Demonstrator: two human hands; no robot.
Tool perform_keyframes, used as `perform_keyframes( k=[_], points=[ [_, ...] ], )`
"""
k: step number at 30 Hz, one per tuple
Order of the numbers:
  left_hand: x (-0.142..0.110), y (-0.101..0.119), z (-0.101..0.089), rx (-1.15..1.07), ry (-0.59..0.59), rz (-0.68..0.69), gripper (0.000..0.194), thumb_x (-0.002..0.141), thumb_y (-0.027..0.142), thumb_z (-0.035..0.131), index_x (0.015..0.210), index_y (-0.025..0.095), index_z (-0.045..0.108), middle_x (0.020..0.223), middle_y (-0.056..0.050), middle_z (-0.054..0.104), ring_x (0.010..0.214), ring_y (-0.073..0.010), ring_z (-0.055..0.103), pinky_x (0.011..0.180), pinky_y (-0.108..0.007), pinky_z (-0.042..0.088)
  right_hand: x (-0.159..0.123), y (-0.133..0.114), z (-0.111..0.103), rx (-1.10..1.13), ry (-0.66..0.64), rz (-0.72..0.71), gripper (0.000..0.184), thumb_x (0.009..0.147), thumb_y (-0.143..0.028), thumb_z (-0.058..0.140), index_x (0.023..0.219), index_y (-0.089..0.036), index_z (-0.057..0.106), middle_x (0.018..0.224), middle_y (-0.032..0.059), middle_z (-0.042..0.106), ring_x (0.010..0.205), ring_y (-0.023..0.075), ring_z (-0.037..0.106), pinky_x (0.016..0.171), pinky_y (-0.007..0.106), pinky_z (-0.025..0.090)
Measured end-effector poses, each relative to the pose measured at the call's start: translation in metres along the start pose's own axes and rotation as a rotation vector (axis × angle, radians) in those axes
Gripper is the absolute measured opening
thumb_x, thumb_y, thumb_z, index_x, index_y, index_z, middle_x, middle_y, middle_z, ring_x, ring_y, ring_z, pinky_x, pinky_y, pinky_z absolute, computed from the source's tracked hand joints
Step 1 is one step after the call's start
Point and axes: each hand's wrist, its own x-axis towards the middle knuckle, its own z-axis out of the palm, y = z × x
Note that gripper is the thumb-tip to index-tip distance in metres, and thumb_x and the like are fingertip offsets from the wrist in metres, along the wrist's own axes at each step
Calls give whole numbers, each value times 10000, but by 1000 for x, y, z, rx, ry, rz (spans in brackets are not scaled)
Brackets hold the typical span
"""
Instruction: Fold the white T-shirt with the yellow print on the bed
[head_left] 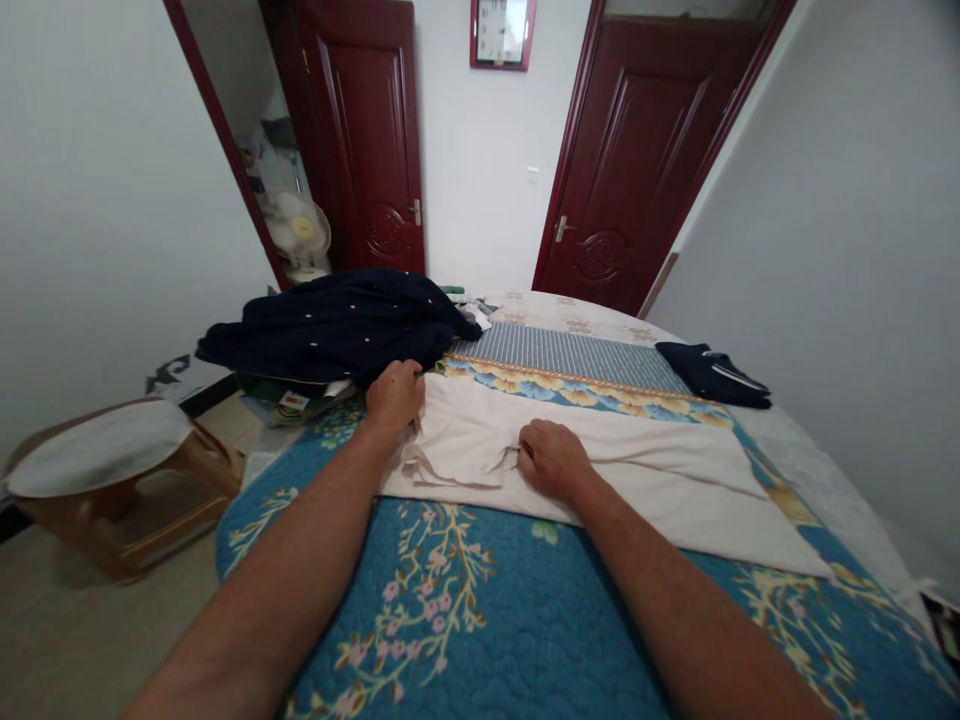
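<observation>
A cream cloth garment [600,480] lies spread across the blue floral quilt [450,620] of a bed, with folds in its near-left part. My left hand [395,397] grips its far edge, close to a heap of dark navy clothing [337,325] with small pale dots. My right hand [553,460] rests on the garment's middle, its fingers pinching a fold. Beyond it, a folded navy garment with white stripes [712,373] lies on the bed at the far right. Under the navy heap, other clothes are partly hidden.
A brown plastic stool with a white round top [101,455] stands on the floor left of the bed. Walls flank the bed on the right and left. Ahead are dark red doors [367,140], a fan [300,230] and a wall clock [502,33].
</observation>
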Motion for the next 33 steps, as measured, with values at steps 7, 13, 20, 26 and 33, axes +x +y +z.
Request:
perform_keyframes(
  k=[7,13,20,26,33],
  points=[
    [-18,26,28,-69,-368,475,429,1037,372,496,1389,250,709,1481,-95,671,1414,-255,568,1225,-352,377,0,5,0,122,91,-53,261,1031,-345,541,1070,-186,744,1077,124,733,1040,250,632,919,345,455],
    [-23,25,42,80,-437,421,823,956,704,555,1628,233,498,1763,-147,321,1626,-392,272,1307,-568,180,0,19,10,112,29,123,484,1128,-432,374,1478,-197,614,1585,150,564,1468,262,478,1205,433,344],
    [-9,12,54,223,-429,371,962,944,792,466,1710,223,345,1768,-185,290,1653,-375,201,1307,-558,141,-17,68,17,48,-73,450,673,1111,-569,323,1665,-195,401,1748,158,337,1608,345,276,1269,592,233],
    [-5,12,58,274,-441,359,1037,916,844,427,1720,198,317,1763,-216,282,1650,-390,202,1304,-562,146,-57,153,12,-8,-93,670,699,1107,-589,278,1682,-203,370,1768,150,292,1623,339,238,1279,609,205],
    [-2,7,59,230,-426,390,1069,894,860,446,1706,171,348,1744,-252,299,1628,-448,230,1284,-611,192,-99,241,8,-89,140,819,589,1096,-433,333,1576,-140,507,1649,192,479,1522,331,412,1253,535,292]
  ],
)
